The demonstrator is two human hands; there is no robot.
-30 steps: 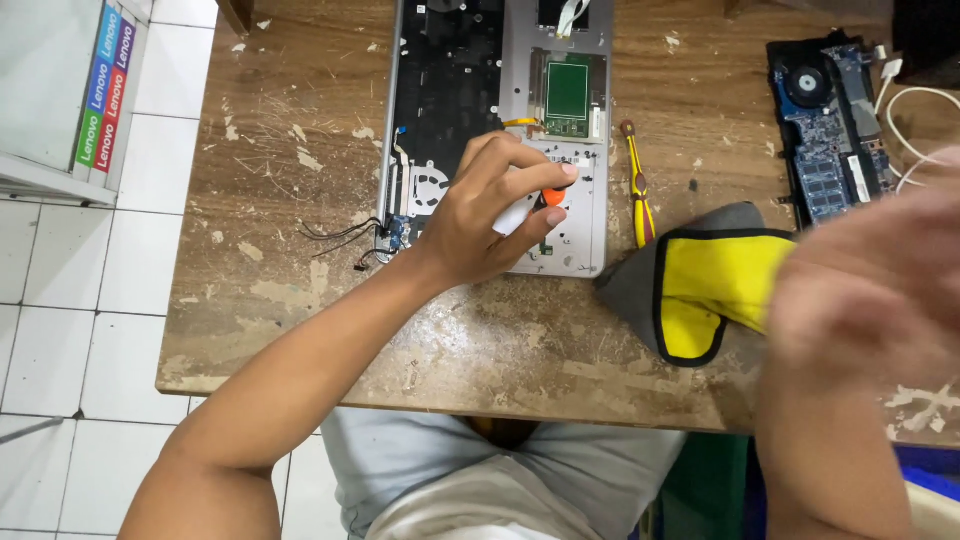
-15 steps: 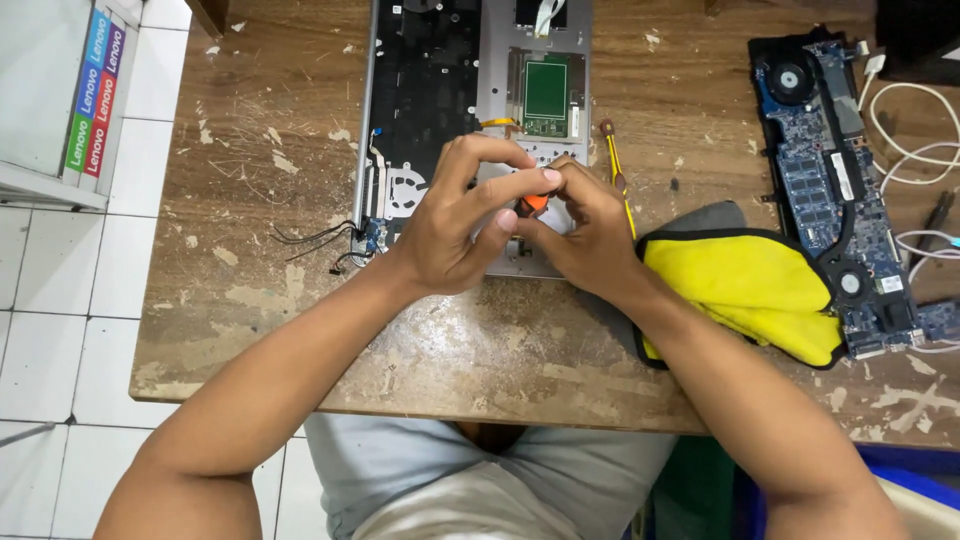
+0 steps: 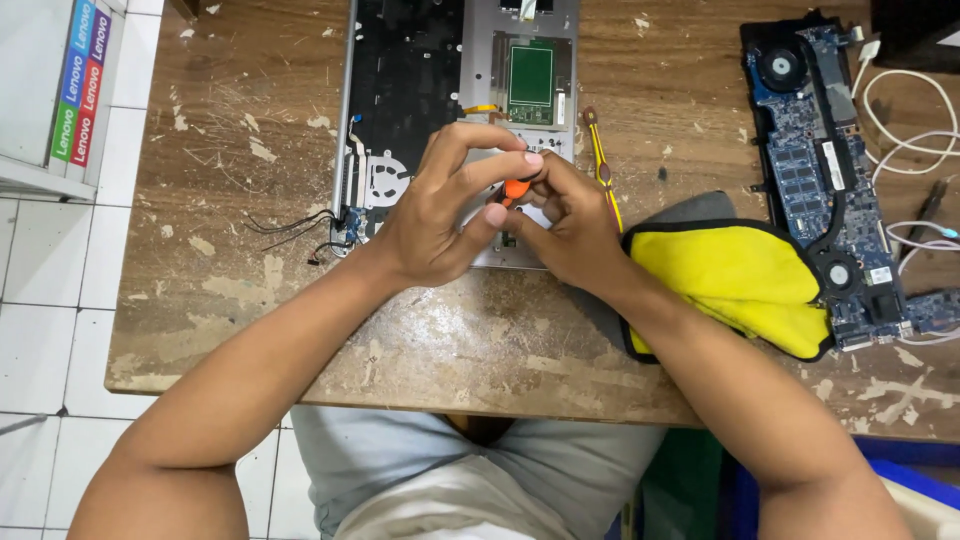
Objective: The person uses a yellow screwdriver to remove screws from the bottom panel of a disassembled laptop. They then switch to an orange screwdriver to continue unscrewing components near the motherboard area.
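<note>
Yellow cloth [image 3: 735, 280], blue circuit board [image 3: 815, 160] w/ white cables [image 3: 905, 120].

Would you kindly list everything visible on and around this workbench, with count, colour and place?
screwdriver: one, orange handle, gripped between both hands over the laptop shell
laptop shell: one, silver and black, opened up, top centre of the table
circuit board: one, blue with two fans, right side of the table
cloth: one, yellow with dark edging, right of the hands
thin tool: one, yellow, lying beside the laptop shell
cables: several, white, far right
loose wires: a few, black, left of the laptop shell
table: one, worn brown wood
floor tiles: white, left
left hand: fingers closed around the screwdriver
right hand: fingers on the screwdriver
</note>
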